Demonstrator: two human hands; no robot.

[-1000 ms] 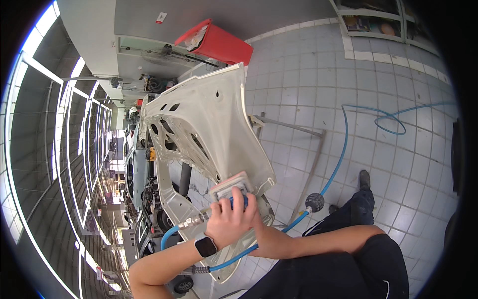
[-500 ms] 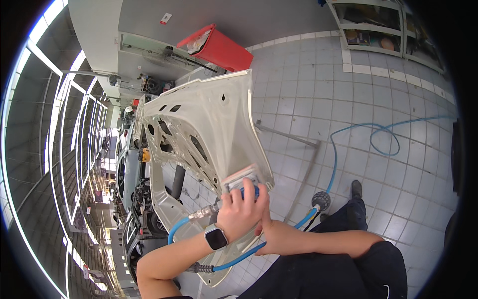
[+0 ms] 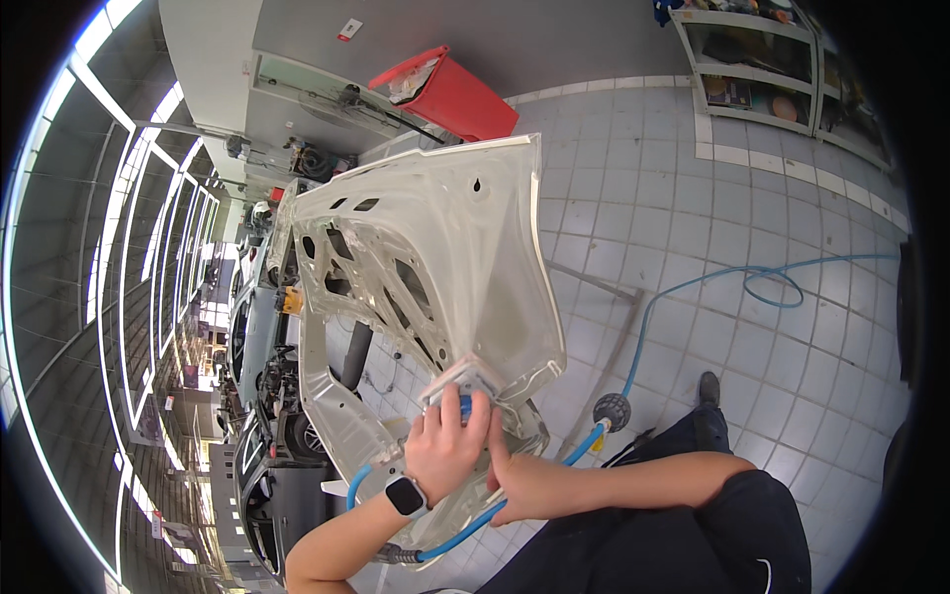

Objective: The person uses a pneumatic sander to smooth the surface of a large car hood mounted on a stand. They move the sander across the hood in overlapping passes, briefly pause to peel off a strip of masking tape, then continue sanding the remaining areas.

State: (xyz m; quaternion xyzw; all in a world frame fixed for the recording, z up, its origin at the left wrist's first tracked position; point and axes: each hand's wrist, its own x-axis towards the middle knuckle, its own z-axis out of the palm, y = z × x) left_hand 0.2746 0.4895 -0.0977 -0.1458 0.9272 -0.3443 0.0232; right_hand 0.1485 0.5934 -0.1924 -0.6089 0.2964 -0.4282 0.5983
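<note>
My left hand [image 3: 447,450], with a watch on its wrist, is closed over a hand sander [image 3: 469,377] with a blue part under the fingers. The sander's flat pad rests against a beige car body panel [image 3: 510,307], near its lower inner corner. Several cut-outs pierce the panel's left side. Just right of and below the left hand, my right hand [image 3: 520,487] is closed around a thick blue hose [image 3: 463,537]; its thumb points up toward the left hand. The fingers' undersides are hidden. The hose loops past both forearms.
A round dark hose fitting [image 3: 612,411] hangs by my right leg, and a thinner blue hose [image 3: 727,272] trails over the tiled floor. A metal stand leg [image 3: 604,284] juts out right of the panel. Behind stand a red bin [image 3: 465,99] and shelving [image 3: 757,69]; cars [image 3: 262,505] are at left.
The sander and both hands have moved left and down across the panel, away from its right edge. The view has shifted, so the panel and bin appear farther right.
</note>
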